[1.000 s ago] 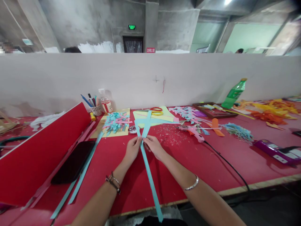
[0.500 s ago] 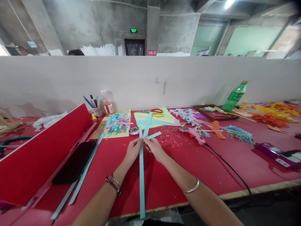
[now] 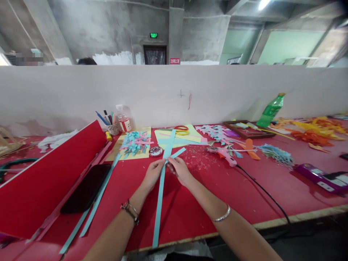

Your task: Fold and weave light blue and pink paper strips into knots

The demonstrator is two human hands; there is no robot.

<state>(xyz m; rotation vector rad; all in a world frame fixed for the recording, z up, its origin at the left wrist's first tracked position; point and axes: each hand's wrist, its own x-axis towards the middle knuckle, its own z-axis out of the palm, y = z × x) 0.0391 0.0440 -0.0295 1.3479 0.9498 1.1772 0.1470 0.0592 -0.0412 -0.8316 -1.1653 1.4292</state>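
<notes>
Both of my hands meet over the middle of the red table, pinching light-blue paper strips (image 3: 160,203) where they cross. My left hand (image 3: 153,173) grips the crossing from the left, its fingers closed. From the right, my right hand (image 3: 178,170) pinches the same spot, thumb on top. One long end hangs toward the table's front edge. A wider end points away from me, and a short end sticks out to the right above my right hand. How the strips are joined is hidden by my fingertips.
A pink glue gun (image 3: 227,156) with a black cord lies to the right. Behind my hands are scissors (image 3: 182,129) on paper sheets, and a tape roll (image 3: 156,151). A phone (image 3: 86,188) lies left, beside a red board (image 3: 54,177). A green bottle (image 3: 271,110) stands at back right.
The long lower end of the strip has swung to the left and now slants. The ends beyond my fingers now overlap into one band. My hands stay nearly in place.
</notes>
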